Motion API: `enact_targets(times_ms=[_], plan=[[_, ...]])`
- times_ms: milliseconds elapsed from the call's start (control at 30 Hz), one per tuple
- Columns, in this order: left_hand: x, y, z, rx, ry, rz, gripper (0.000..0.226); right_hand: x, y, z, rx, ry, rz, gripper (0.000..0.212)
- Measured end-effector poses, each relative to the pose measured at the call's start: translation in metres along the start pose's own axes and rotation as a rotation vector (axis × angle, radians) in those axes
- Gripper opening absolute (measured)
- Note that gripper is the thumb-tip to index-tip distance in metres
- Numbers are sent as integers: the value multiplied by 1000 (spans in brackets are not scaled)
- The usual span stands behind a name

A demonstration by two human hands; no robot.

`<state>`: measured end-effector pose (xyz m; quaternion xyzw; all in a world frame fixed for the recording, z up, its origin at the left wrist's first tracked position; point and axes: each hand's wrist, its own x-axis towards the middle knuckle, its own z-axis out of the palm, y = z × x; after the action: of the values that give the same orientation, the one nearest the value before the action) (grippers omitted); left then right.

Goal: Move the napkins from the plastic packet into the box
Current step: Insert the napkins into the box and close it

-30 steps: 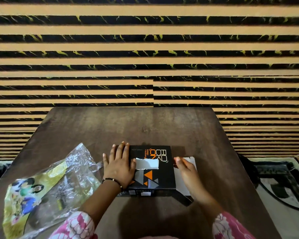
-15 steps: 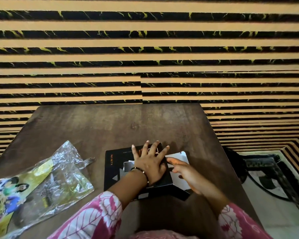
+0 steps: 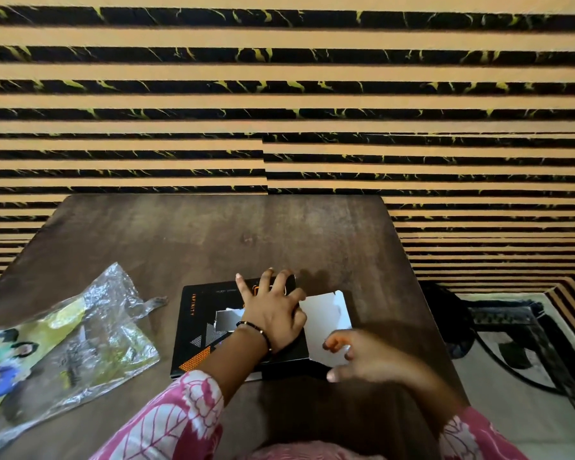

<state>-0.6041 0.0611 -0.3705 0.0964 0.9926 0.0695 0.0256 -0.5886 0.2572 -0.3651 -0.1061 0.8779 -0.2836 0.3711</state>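
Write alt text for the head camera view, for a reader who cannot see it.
A person's left hand presses flat on a black box on a dark wooden table, while the blurred right hand hovers, fingers curled, over the box's white end flap. A crumpled plastic packet lies to the left, before a striped wall.

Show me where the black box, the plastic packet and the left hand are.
black box [image 3: 196, 327], head view, bare left part of its lid.
plastic packet [image 3: 90, 343], head view, its crinkled clear middle.
left hand [image 3: 273, 313], head view, back of the hand.
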Motion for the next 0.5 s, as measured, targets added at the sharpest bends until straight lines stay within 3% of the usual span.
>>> enact_targets(times_ms=[67,167,233,367,500], plan=[[1,0,0,0,-3,-4,44,2,0,-4,-31,142,7,46],[1,-2,4,16,2,2,56,5,-9,-5,-285,158,20,56],[1,-2,8,35,22,3,64,8,-16,1,-415,172,-8,44],[3,0,11,60,2,-34,71,15,-20,5,-399,240,-46,15],[1,2,11,76,-46,-48,76,18,-25,3,-317,416,-98,23]])
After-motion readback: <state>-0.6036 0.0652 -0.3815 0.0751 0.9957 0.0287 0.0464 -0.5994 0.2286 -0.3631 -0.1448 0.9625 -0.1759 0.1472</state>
